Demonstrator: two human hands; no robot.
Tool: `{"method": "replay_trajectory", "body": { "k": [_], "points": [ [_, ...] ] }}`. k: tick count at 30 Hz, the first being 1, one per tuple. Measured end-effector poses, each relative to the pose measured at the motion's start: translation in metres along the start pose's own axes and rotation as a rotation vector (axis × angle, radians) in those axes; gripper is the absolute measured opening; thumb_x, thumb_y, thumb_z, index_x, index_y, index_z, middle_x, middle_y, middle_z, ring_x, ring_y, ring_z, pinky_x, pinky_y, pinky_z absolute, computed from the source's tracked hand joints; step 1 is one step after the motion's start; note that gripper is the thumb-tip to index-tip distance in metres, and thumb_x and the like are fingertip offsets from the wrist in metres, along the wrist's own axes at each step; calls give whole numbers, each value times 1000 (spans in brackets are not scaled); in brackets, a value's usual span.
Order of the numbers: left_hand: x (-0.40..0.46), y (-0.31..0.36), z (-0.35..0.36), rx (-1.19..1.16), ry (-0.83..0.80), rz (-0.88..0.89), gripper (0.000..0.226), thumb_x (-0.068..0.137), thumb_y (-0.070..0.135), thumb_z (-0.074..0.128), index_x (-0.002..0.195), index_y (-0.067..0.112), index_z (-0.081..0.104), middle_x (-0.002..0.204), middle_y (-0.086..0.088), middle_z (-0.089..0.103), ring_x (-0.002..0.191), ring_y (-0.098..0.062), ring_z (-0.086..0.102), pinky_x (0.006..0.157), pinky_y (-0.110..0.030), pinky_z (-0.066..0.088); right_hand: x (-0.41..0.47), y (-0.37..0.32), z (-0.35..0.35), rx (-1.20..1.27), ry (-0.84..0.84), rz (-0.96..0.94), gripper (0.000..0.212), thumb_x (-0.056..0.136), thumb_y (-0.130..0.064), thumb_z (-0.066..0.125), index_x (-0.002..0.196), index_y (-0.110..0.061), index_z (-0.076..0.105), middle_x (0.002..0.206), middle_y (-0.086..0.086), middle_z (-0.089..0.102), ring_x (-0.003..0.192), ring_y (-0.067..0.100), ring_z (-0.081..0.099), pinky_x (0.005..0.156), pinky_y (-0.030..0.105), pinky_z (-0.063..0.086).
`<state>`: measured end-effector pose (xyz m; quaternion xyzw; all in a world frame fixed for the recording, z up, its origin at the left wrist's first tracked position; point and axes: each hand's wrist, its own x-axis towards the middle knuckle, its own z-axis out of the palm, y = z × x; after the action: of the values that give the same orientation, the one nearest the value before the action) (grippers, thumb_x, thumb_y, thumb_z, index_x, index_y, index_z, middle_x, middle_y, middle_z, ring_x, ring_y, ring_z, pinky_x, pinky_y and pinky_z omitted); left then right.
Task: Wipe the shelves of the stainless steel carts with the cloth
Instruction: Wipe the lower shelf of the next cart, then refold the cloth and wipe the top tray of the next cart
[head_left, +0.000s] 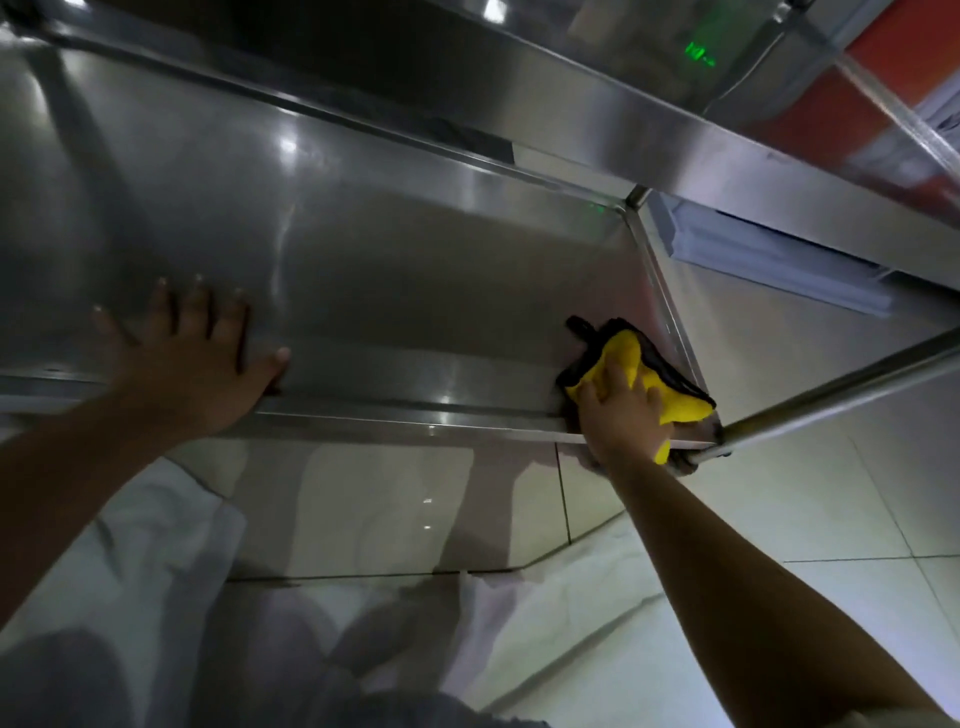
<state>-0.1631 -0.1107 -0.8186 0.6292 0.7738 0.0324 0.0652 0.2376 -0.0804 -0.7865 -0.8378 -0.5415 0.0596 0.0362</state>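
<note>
The right hand (621, 410) presses a bunched yellow microfibre cloth with a dark edge (636, 371) into the near right corner of the lower stainless steel cart shelf (363, 249), at about four o'clock in the view, its fingers curled over the fabric and gripping it. The left hand (192, 358) lies flat and spread at about nine o'clock, fingers straight on the shelf and thumb hooked over the raised front lip (415, 410) — holding nothing, probably bracing. The likeliest slip is that the cloth rides over the lip or catches on the round steel corner post (831, 397) at three o'clock, leaving the corner seam unwiped; a hard push could also roll the cart away if the left hand eases off. How much of the shelf is already clean cannot be judged — glare and reflections mask any residue. The upper shelf (675, 140) at one o'clock hides the far side, the cloth's underside is unseen, and no wheels are in view.
</note>
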Motion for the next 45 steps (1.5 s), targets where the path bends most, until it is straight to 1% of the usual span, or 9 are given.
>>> {"method": "replay_trajectory", "body": {
  "k": [5, 10, 13, 18, 21, 24, 32, 39, 45],
  "points": [
    [8, -15, -6, 41, -95, 31, 96, 72, 79, -1, 153, 28, 9, 162, -5, 4, 147, -33, 0, 110, -67, 4, -57, -87, 23, -47, 1, -343, 58, 96, -50, 37, 150, -39, 20, 160, 1, 20, 145, 31, 15, 109, 57, 22],
    [20, -58, -15, 71, -149, 249, 74, 91, 67, 23, 153, 31, 5, 163, 1, 0, 149, -24, 1, 117, -50, 8, -118, -193, 33, -8, -77, -849, 54, 92, -33, 49, 145, -33, 38, 151, 7, 38, 138, 34, 30, 96, 52, 41],
    [19, -101, -27, 75, -132, 327, 67, 96, 57, 26, 153, 25, 15, 162, 1, 8, 148, -18, 8, 119, -39, 13, -130, -227, 27, -5, -140, -971, 55, 90, -20, 54, 143, -27, 43, 149, 10, 41, 137, 34, 34, 93, 49, 44],
    [-18, -147, -48, 28, -217, 201, 64, 99, 52, 21, 154, 22, 8, 163, -1, 4, 149, -19, 3, 119, -38, 9, -150, -245, -12, -150, -273, -1064, 59, 92, -9, 48, 146, -31, 39, 157, 6, 29, 128, 34, 46, 89, 41, 47],
    [-60, -158, -67, -7, -324, 141, 64, 100, 49, 21, 154, 20, 2, 163, -2, 0, 149, -19, 1, 119, -40, 8, -187, -258, -52, -149, -320, -1205, 56, 89, -2, 54, 140, -25, 50, 149, 15, 41, 110, 43, 58, 74, 49, 54],
    [-108, -163, -107, -339, -358, 3, 68, 99, 45, 37, 154, 20, 5, 161, -5, 14, 147, -21, 16, 117, -39, 21, -229, -279, -95, -223, -420, -1300, 52, 95, -9, 49, 144, -28, 44, 153, 10, 37, 119, 38, 53, 81, 47, 50],
    [-246, -192, -295, -803, -178, -203, 94, 81, 42, 71, 153, 29, 12, 150, 3, 38, 132, -15, 42, 101, -24, 37, -358, -337, -256, -117, -553, -1544, 54, 81, 2, 66, 131, -17, 60, 134, 21, 56, 107, 39, 62, 72, 48, 54],
    [-335, -257, -560, -787, -42, -315, 59, 84, 33, 72, 134, 43, 43, 126, 26, 49, 112, -4, 52, 81, -1, 31, -466, -426, -487, -70, -373, -1850, 58, 79, -12, 58, 135, -28, 55, 135, 3, 59, 113, 22, 62, 66, 32, 50],
    [-374, -326, -763, -1235, 82, -512, 45, 76, 12, 65, 112, 38, 60, 109, 16, 66, 101, -4, 60, 86, -22, 45, -544, -526, -650, 98, -203, -2037, 56, 80, -8, 70, 133, -23, 58, 131, 6, 61, 112, 26, 62, 70, 39, 54]
  ]
}}
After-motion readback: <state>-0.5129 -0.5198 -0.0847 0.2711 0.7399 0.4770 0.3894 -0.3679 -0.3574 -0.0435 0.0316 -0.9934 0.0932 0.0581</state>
